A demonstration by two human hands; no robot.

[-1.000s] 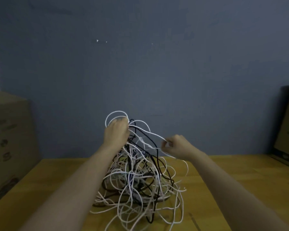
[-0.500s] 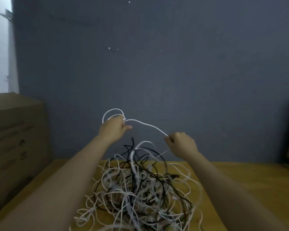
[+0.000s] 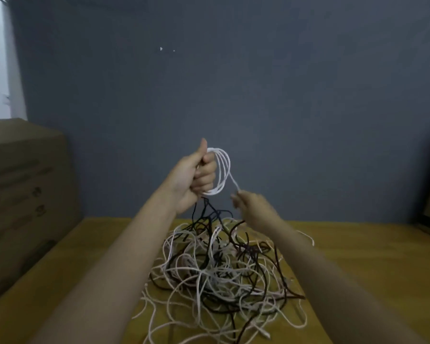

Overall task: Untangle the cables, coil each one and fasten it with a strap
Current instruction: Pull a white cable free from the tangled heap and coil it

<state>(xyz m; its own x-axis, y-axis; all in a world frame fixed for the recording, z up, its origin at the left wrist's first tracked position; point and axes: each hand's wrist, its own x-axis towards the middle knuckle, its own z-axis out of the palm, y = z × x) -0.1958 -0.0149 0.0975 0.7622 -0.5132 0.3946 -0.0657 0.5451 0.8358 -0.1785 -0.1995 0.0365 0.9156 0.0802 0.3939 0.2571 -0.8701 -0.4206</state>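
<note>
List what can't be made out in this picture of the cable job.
- Right hand: motion-blurred, head view; grip on white cable unclear.
- Left hand hides the coil's inner side.
- Cable pile: single cables untraceable, overlapping; bottom edge cuts it.
- Cardboard box: print too dim.

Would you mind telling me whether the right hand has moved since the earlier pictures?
Yes. The right hand, pinching the white cable, has drawn in toward the left hand; judged against the table's far edge, it sits at a similar height.

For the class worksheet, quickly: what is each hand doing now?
Left hand: grips thin white cable coil.
Right hand: blurred, pinches the same cable's strand.
</note>
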